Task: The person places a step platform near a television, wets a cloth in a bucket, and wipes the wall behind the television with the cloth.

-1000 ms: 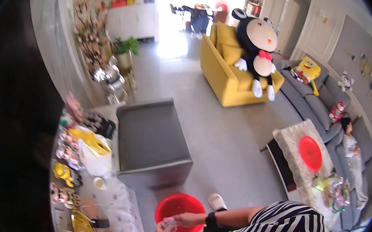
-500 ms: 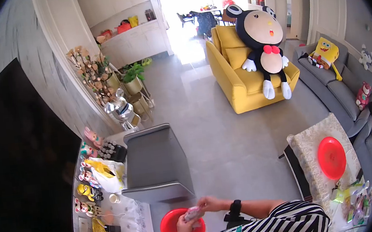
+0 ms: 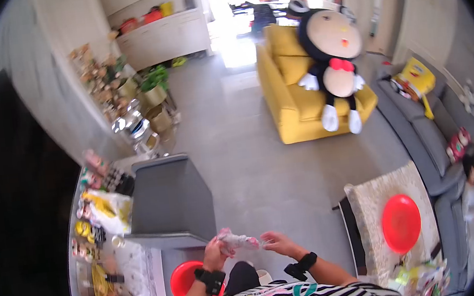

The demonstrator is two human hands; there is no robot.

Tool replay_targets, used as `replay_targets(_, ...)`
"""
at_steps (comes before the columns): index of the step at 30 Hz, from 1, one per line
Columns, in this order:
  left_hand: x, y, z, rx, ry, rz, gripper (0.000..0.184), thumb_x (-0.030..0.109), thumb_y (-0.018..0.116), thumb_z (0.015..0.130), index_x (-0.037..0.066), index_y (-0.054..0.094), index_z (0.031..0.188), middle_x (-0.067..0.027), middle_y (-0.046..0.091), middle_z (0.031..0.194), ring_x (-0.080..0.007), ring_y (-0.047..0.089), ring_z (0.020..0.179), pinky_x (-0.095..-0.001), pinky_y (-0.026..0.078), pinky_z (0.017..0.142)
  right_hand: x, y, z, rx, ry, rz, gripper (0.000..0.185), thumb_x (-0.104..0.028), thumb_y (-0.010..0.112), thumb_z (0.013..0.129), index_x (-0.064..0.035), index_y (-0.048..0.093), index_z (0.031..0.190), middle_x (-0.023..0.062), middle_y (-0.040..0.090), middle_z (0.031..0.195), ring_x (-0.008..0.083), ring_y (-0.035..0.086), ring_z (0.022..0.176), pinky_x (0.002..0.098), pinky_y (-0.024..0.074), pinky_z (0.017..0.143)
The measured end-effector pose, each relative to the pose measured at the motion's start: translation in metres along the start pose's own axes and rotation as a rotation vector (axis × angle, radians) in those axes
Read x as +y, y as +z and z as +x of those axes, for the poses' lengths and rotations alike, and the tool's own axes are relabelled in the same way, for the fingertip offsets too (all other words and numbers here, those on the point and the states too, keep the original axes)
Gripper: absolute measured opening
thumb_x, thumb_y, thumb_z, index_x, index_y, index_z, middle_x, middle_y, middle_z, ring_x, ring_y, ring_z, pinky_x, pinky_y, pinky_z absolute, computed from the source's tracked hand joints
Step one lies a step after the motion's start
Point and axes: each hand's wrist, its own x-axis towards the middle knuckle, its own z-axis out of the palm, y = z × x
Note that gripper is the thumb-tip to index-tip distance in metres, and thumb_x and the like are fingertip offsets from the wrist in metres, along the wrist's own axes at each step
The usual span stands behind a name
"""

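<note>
My left hand (image 3: 215,255) is closed around a pink-and-white item (image 3: 237,241), soft-looking and blurred, so I cannot make out its exact kind. It stretches sideways between my two hands. At its other end my right hand (image 3: 283,243) has its fingertips pinched together on the tip. Below and to the left of my hands, a red basin (image 3: 183,281) stands on the floor, partly hidden by my left forearm. A dark strap with a small box sits on each wrist.
A grey chair-like piece (image 3: 170,201) stands ahead on the left, beside a cabinet lined with figurines (image 3: 84,230). To the right, a cloth-covered table (image 3: 365,215) bears a red basin (image 3: 401,224). Beyond are a yellow armchair (image 3: 281,103) and grey sofa; a person (image 3: 473,204) stands there.
Both hands have lifted away from over the floor basin, and the item is now held out lengthwise between them. My view has shifted; the person at right shows more fully.
</note>
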Motion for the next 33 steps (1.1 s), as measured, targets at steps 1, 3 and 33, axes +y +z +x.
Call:
replay_targets(1, 0.003, -0.008, 0.010, 0.000, -0.001, 0.043, 0.038, 0.001, 0.039, 0.075, 0.001, 0.047, 0.112, -0.0092, 0.057, 0.090, -0.0201, 0.058, 0.074, -0.0306, 0.049, 0.056, -0.003, -0.007, 0.005, -0.057, 0.004, -0.013, 0.031, -0.012, 0.061, 0.080, -0.0018, 0.053, 0.108, 0.0052, 0.059, 0.095, 0.0121, 0.055, 0.087, 0.0254, 0.0452, 0.079)
replay_targets(3, 0.015, -0.011, 0.034, 0.064, 0.030, 0.152, 0.035, 0.004, 0.042, 0.077, 0.002, 0.049, 0.111, -0.0067, 0.057, 0.084, -0.0191, 0.057, 0.069, -0.0303, 0.046, 0.051, -0.020, -0.025, 0.017, 0.178, 0.021, -0.115, 0.034, -0.015, 0.061, 0.080, -0.0033, 0.052, 0.111, 0.0071, 0.058, 0.099, 0.0145, 0.055, 0.089, 0.0278, 0.0460, 0.078)
replay_targets(33, 0.235, 0.101, 0.281, 0.206, 0.502, 1.280, 0.053, 0.047, 0.040, 0.087, 0.004, 0.051, 0.116, -0.0201, 0.050, 0.116, -0.0327, 0.048, 0.106, -0.0388, 0.037, 0.092, -0.166, -0.080, 0.470, -0.956, -0.478, -0.077, 0.040, -0.037, 0.043, 0.090, -0.0085, 0.043, 0.119, 0.0072, 0.053, 0.109, 0.0214, 0.054, 0.099, 0.0354, 0.0470, 0.082)
